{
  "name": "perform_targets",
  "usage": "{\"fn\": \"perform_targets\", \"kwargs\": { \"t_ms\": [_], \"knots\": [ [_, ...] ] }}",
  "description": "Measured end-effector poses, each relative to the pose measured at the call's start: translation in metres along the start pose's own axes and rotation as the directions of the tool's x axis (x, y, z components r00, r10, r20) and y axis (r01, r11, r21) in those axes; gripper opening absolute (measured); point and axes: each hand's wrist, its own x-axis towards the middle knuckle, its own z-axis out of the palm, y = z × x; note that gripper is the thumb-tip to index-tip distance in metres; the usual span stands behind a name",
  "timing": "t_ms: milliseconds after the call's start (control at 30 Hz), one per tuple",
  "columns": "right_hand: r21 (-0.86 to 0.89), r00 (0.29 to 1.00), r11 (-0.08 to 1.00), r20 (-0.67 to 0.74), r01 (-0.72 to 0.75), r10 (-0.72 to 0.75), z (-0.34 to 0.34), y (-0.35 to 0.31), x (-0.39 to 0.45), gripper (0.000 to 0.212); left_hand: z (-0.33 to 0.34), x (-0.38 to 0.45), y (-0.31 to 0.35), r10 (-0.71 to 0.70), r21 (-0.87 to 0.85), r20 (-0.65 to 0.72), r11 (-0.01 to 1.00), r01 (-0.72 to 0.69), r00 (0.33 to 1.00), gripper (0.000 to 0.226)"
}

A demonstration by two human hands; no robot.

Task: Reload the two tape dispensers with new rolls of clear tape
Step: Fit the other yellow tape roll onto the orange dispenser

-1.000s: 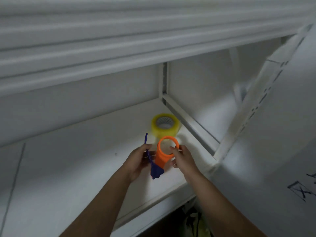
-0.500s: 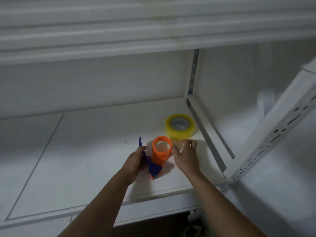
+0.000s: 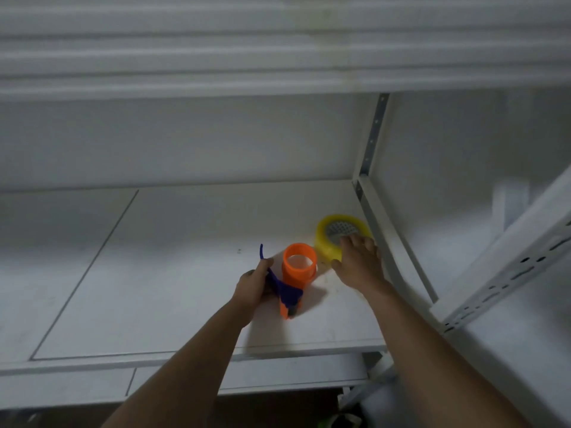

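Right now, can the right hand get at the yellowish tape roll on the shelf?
Probably yes. The right hand is already on the tape roll, fingers over its near rim, nothing between them. The left hand holds the orange dispenser clear to the side.

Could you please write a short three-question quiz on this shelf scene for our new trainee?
1. True or false: the orange dispenser already carries a roll on its drum.
2. Which hand rests on the tape roll? A) left B) right C) neither
3. Fill in: the left hand grips the dispenser's ____ part.

Key: 1 false, the drum is bare. 2 B, the right hand lies on the roll's near rim. 3 blue.
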Motion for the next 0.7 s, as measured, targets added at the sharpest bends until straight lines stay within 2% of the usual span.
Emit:
{"fn": "perform_targets", "kwargs": {
  "t_ms": [100, 267, 367, 467, 500, 567, 600, 700],
  "knots": [
    [-0.091, 1.000, 0.996, -0.023, 0.012, -0.014, 0.000, -0.001, -0.007, 0.055, -0.001, 0.001, -0.002, 0.017, 0.025, 0.005, 1.000, -0.017, 1.000, 0.042],
    [-0.076, 1.000, 0.997, 0.008, 0.022, -0.021, 0.006, 0.000, -0.011, 0.058, 0.002, -0.004, -0.006, 0.081, 0.075, -0.065, 0.994, -0.076, 0.995, 0.041],
    [0.034, 1.000, 0.999, 0.008, 0.003, -0.003, 0.003, 0.000, -0.012, 0.055, 0.002, -0.006, -0.006, 0.098, 0.073, -0.062, 0.993, -0.093, 0.993, 0.039],
    [0.302, 0.993, 0.952, -0.083, -0.050, 0.079, -0.005, 0.000, -0.013, 0.048, 0.001, -0.005, -0.008, 0.102, 0.069, -0.043, 0.993, -0.099, 0.994, 0.041],
    [0.438, 0.988, 0.894, -0.063, -0.096, 0.137, -0.012, -0.001, -0.013, 0.048, 0.001, -0.006, -0.008, 0.104, 0.070, -0.037, 0.992, -0.102, 0.994, 0.041],
    [0.697, 0.968, 0.684, 0.057, -0.215, 0.246, -0.027, -0.001, -0.010, 0.036, 0.001, -0.006, -0.007, 0.105, 0.074, -0.027, 0.992, -0.103, 0.994, 0.041],
    [0.778, 0.958, 0.576, 0.113, -0.251, 0.264, -0.035, 0.000, -0.010, 0.024, 0.001, -0.006, -0.006, 0.102, 0.071, -0.013, 0.992, -0.101, 0.995, 0.041],
    [0.899, 0.926, 0.322, 0.189, -0.297, 0.326, -0.055, 0.002, -0.020, 0.018, -0.002, -0.006, -0.005, 0.096, 0.049, 0.033, 0.994, -0.097, 0.995, 0.040]
  ]
}}
